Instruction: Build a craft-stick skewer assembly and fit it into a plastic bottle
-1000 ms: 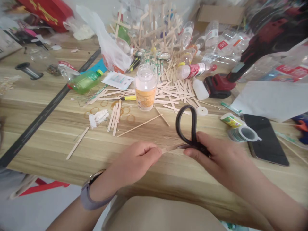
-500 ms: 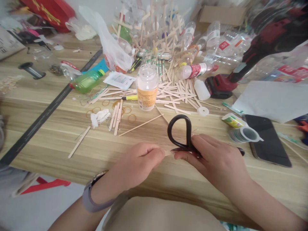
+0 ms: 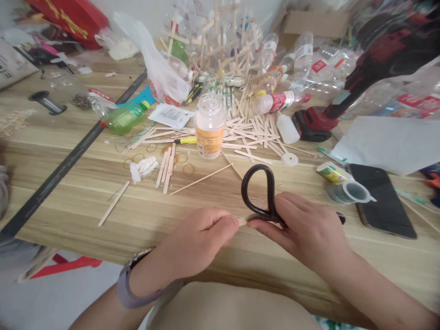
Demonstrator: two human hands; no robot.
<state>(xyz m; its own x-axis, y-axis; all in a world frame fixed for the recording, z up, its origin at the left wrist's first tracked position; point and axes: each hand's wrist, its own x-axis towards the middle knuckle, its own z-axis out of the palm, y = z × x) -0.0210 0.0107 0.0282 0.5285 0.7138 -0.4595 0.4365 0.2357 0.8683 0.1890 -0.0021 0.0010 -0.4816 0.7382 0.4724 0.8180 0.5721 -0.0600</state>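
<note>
Near the table's front edge, my left hand [image 3: 206,236] is closed around a wooden craft stick [image 3: 242,221], of which only the pale tip shows. My right hand [image 3: 305,227] grips a pair of black-handled scissors [image 3: 244,192] around the blade end, with one big loop standing up toward the far side. The scissors' metal meets the tip of the stick between my two hands. Most of the blades lies hidden under my right fingers. Left of my hands, one loose craft stick [image 3: 114,203] rests on the wood.
An open plastic jar [image 3: 210,133] stands beyond my hands, before a heap of craft sticks [image 3: 254,133]. A black phone [image 3: 383,199] and a small plastic cup [image 3: 349,191] are at right. A red-black power tool [image 3: 318,123], a green bottle [image 3: 125,117] and clear bottles lie farther back.
Both hands have shifted only slightly, with the left a little to the right. The grip on the stick and scissors stays the same.
</note>
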